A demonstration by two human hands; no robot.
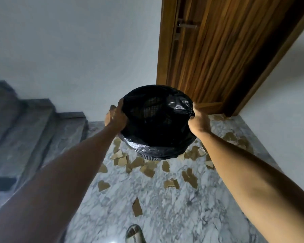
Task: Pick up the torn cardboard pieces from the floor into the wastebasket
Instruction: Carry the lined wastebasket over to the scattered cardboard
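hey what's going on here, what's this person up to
A person holds a wastebasket, lined with a black bag, up off the floor, left hand and right hand gripping opposite sides of its rim. Torn cardboard pieces lie scattered across the marble floor below, near a wooden door. None is in a hand yet.

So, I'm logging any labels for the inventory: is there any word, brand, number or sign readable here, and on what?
None can be read.
Wastebasket and its black bag: no print visible.
Cardboard pieces on the floor: plain brown, no lettering shows.
Sandal: faint dark marks on the strap, too blurred to read.
Door: no sign.
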